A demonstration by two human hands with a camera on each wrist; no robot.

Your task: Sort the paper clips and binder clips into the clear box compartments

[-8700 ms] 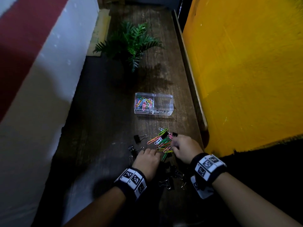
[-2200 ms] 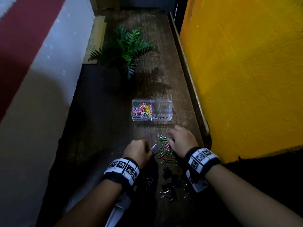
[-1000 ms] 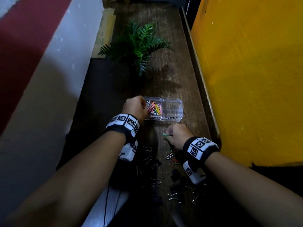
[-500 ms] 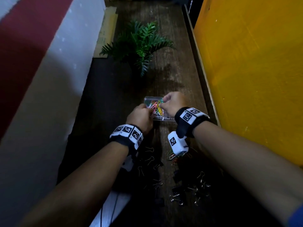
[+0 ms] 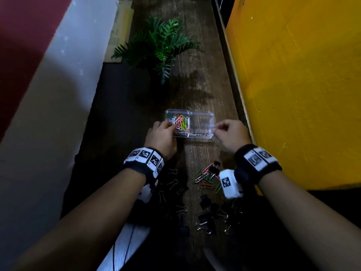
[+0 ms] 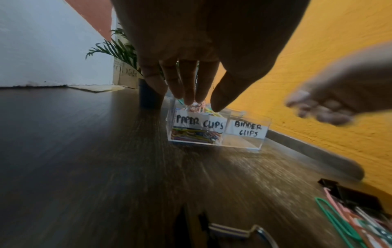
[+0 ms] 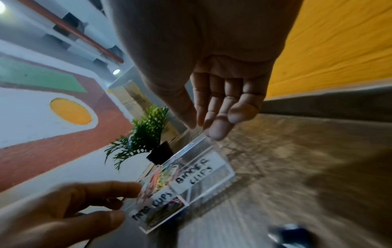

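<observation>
**Both hands forward, side by side**

Your left hand (image 5: 163,136) reaches ahead with fingers (image 6: 186,83) extended downward and close together, thumb apart beside them. Your right hand (image 5: 231,134) is level with it and well apart, fingers (image 7: 220,114) loosely bent, thumb near the fingertips, holding nothing visible. Both wrists wear marker-patterned bands.
</observation>
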